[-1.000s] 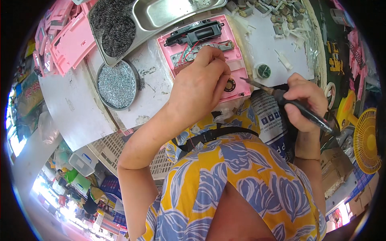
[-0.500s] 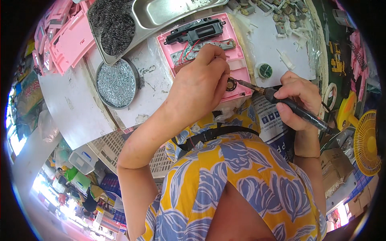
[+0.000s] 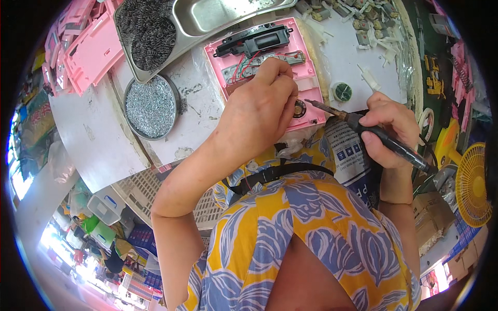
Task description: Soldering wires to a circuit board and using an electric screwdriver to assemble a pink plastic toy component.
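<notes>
Two hands are working at a pink case with a hot-tip tool

The pink case point(image 3: 307, 83) is lying open on the bench point(image 3: 88, 129), near 12 o'clock in the view. The left hand point(image 3: 262, 103) is reaching over the middle of it. Its fingers are bending in close together, but their ends are partly hiding, so I cannot tell if they are pinching anything.

The right hand point(image 3: 389, 129) is gripping the black handle of a soldering iron point(image 3: 358, 123). The iron is pointing to 10 o'clock. Its thin tip is sitting close to a small round part point(image 3: 299, 109), and I cannot tell if they are touching.

Inside the case, that round part is resting between 4 and 5 o'clock. A long black part point(image 3: 264, 40) is lying at 12 o'clock, and red wires point(image 3: 241, 67) are curling just below it.

Around the case, a green roll point(image 3: 342, 92) is standing at 3 o'clock. Small motors point(image 3: 363, 23) are lying in a heap at 2 o'clock. Dark springs point(image 3: 148, 39) are filling part of a metal tray point(image 3: 207, 13) at 10 o'clock. A round dish point(image 3: 177, 98) is holding tiny shiny bits between 8 and 9 o'clock.
</notes>
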Motion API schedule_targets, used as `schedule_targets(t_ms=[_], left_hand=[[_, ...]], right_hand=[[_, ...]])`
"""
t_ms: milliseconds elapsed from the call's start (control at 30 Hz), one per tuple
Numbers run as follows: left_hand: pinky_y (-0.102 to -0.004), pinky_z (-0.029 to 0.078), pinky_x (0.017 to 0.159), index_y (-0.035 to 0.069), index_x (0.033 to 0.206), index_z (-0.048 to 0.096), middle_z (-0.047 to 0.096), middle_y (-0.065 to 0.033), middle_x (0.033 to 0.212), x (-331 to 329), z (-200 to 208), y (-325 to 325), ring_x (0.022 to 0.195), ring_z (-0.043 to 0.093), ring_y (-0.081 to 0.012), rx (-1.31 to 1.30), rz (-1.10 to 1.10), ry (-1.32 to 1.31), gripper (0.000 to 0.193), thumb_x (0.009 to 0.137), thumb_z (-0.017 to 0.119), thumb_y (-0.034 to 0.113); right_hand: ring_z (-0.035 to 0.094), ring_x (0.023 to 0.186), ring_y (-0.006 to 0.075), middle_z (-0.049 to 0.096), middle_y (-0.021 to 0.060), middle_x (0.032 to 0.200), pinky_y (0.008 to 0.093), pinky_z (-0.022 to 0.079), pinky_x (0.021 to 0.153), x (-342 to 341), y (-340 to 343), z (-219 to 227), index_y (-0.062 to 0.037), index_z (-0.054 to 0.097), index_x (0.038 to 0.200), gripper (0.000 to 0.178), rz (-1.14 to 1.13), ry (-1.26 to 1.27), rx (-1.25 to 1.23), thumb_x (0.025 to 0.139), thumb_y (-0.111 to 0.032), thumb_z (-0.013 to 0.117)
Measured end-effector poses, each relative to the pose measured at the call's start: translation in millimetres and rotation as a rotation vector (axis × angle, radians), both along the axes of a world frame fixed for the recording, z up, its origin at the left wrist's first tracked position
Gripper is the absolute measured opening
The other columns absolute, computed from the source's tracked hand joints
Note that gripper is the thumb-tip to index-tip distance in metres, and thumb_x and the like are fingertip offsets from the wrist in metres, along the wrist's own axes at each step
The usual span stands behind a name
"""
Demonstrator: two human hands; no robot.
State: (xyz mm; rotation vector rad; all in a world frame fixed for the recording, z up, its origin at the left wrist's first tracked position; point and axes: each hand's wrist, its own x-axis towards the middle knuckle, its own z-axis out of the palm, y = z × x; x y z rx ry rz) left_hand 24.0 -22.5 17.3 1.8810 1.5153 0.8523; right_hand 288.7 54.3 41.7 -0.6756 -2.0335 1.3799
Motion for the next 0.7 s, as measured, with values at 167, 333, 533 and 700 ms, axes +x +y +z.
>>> schedule_targets(t_ms=[167, 333, 533, 700], left_hand=[[-0.0377, 0.056, 0.071, 0.0, 0.095, 0.064, 0.061, -0.0143, 0.109, 0, 4, -3, 0.083, 0.068, -0.0317, -0.05, 0.002, -0.014, 0.014, 0.084, 0.071, -0.002], [-0.0375, 0.056, 0.07, 0.001, 0.095, 0.064, 0.061, -0.014, 0.109, 5, 4, 2, 0.083, 0.068, -0.0309, -0.079, 0.002, -0.005, 0.014, 0.083, 0.072, -0.001], [-0.0414, 0.056, 0.073, 0.004, 0.093, 0.065, 0.061, -0.0138, 0.109, 1, 2, 7, 0.087, 0.067, -0.0343, -0.026, 0.018, -0.025, 0.016, 0.079, 0.07, -0.003], [-0.0442, 0.056, 0.069, 0.002, 0.092, 0.07, 0.062, -0.0243, 0.116, 8, -25, 2, 0.081, 0.07, -0.0351, -0.208, -0.081, 0.2, 0.027, 0.071, 0.076, 0.018]], right_hand=[[0.042, 0.057, 0.011, 0.054, 0.0042, 0.071, 0.0254, 0.03, 0.052, 8, 0, -3, 0.0016, 0.067, 0.093, 0.022, -0.026, 0.079, 0.032, 0.074, -0.006, 0.075], [0.042, 0.058, 0.0119, 0.053, 0.0038, 0.069, 0.0263, 0.03, 0.052, 16, 7, -4, 0.0014, 0.067, 0.094, 0.022, -0.032, 0.09, 0.047, 0.074, -0.007, 0.075], [0.044, 0.062, 0.0154, 0.053, 0.005, 0.071, 0.0287, 0.032, 0.055, 13, 14, 1, 0.0016, 0.067, 0.093, 0.023, -0.055, 0.049, 0.041, 0.076, -0.012, 0.074], [0.064, 0.099, 0.0306, 0.066, 0.0156, 0.096, 0.0462, 0.049, 0.097, 51, -6, -13, 0.0025, 0.065, 0.095, 0.024, -0.306, -0.074, 0.228, 0.081, -0.015, 0.074]])
